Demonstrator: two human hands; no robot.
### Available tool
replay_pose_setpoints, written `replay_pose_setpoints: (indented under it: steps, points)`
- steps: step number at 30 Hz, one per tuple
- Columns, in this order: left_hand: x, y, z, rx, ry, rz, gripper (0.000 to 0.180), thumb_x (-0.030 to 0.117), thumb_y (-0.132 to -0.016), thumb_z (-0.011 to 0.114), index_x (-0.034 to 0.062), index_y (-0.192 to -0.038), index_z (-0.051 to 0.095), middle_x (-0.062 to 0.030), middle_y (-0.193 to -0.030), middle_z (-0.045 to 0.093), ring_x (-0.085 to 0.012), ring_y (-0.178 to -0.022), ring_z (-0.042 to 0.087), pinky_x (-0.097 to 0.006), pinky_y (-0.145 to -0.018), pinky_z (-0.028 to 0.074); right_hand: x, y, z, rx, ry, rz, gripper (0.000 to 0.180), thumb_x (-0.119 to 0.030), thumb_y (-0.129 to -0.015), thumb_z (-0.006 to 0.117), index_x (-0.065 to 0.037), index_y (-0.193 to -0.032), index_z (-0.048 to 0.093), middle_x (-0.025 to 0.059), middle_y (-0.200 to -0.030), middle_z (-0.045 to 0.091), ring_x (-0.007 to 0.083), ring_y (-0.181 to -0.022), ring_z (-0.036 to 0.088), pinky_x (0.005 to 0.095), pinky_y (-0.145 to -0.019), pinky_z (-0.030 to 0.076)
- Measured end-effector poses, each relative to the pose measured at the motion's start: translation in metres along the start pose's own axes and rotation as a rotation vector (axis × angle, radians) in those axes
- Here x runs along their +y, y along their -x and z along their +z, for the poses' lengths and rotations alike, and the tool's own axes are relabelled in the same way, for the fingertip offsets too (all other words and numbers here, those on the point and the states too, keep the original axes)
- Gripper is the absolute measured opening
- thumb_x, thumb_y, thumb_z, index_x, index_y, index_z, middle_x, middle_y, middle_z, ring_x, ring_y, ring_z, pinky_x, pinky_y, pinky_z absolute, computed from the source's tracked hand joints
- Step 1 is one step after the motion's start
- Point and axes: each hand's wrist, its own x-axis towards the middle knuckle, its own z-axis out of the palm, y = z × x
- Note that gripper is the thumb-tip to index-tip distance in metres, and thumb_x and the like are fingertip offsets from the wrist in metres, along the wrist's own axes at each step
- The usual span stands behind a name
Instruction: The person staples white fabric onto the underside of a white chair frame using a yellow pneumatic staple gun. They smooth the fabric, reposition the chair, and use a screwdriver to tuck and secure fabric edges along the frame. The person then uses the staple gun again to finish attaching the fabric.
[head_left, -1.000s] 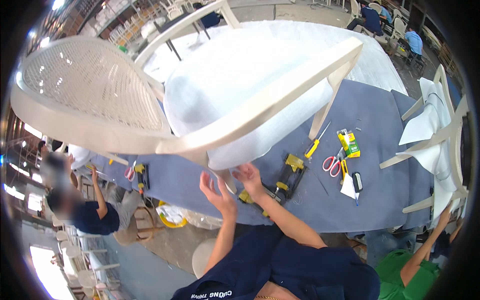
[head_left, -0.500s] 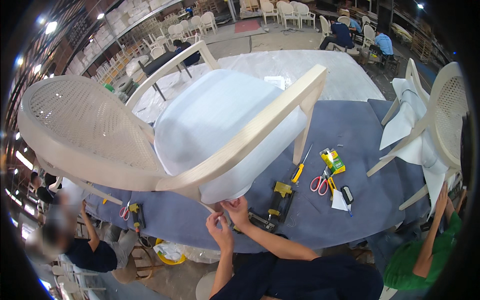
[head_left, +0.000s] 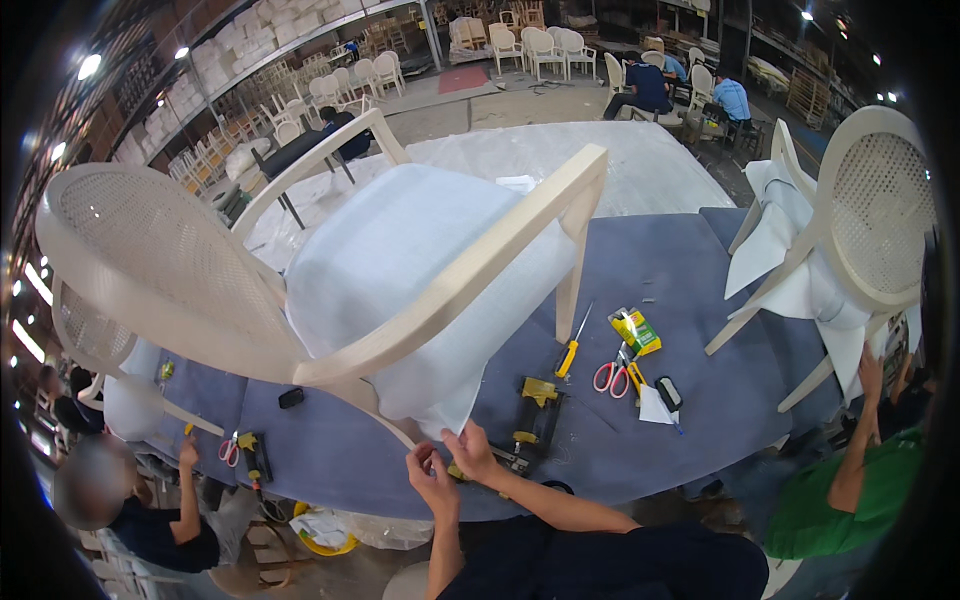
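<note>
A pale wooden armchair (head_left: 455,305) with a woven cane back (head_left: 150,235) stands on the blue-grey covered table (head_left: 690,420). Light white fabric (head_left: 400,220) covers its seat and hangs down at the near side. My right hand (head_left: 472,455) pinches the lower corner of that fabric beside the chair's near back leg. Just left of it, my left hand (head_left: 434,482) is closed with curled fingers at the fabric's edge; what lies between its fingertips is hidden. A yellow and black staple gun (head_left: 537,408) lies right of my hands.
Right of the chair lie a yellow-handled screwdriver (head_left: 568,357), red-handled scissors (head_left: 610,378), a green-yellow box (head_left: 637,331) and a small black object (head_left: 668,393). A co-worker in green (head_left: 850,495) handles another chair (head_left: 830,250). Another person (head_left: 165,525) works at the left.
The view has shifted slightly. More of the fabric's corner now hangs below the seat, drawn down in my right hand. My left hand stays close beside it.
</note>
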Motion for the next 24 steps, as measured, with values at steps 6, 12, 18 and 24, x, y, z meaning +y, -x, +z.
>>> replay_pose_setpoints:
  steps: [6, 12, 18, 24]
  points:
    - [0.006, 0.008, 0.009, 0.224, -0.303, 0.453, 0.062, 0.012, -0.087, 0.077, 0.0015, -0.136, 0.041, -0.0178, -0.138, 0.043, -0.0301, -0.127, 0.050, -0.040, -0.098, 0.047, -0.052, 0.006, 0.017, -0.141, -0.055, 0.032, 0.023, -0.017, -0.100, 0.065, 0.006, -0.105, 0.066, 0.0082, -0.090, 0.073, 0.0089, -0.082, 0.065, 0.0295, -0.071, 0.053]
    - [0.030, -0.018, -0.005, 0.362, -0.288, 0.558, 0.044, 0.002, -0.084, 0.071, -0.0002, -0.126, 0.057, -0.0208, -0.130, 0.057, -0.0372, -0.124, 0.053, -0.045, -0.101, 0.046, -0.060, -0.003, 0.022, -0.115, 0.042, 0.148, 0.031, -0.029, -0.097, 0.070, 0.001, -0.092, 0.068, 0.0086, -0.080, 0.072, 0.0125, -0.075, 0.065, 0.0323, -0.068, 0.052]
    - [0.050, -0.037, -0.019, 0.255, -0.229, 0.558, 0.020, -0.008, -0.087, 0.064, -0.0009, -0.105, 0.069, -0.0148, -0.098, 0.071, -0.0322, -0.094, 0.067, -0.039, -0.082, 0.052, -0.114, -0.031, 0.014, -0.399, 0.453, -0.468, 0.020, -0.015, -0.090, 0.069, -0.007, -0.108, 0.069, 0.0065, -0.111, 0.070, 0.0283, -0.106, 0.065, 0.0413, -0.094, 0.049]
    - [0.078, -0.061, -0.025, 0.315, -0.189, 0.643, 0.022, -0.009, -0.085, 0.068, -0.0003, -0.104, 0.073, -0.0131, -0.094, 0.071, -0.0288, -0.090, 0.067, -0.036, -0.080, 0.052, -0.132, -0.066, 0.011, -0.307, 0.999, -0.953, 0.050, -0.030, -0.081, 0.077, -0.017, -0.127, 0.067, 0.0062, -0.143, 0.058, 0.0275, -0.132, 0.053, 0.0565, -0.114, 0.032]
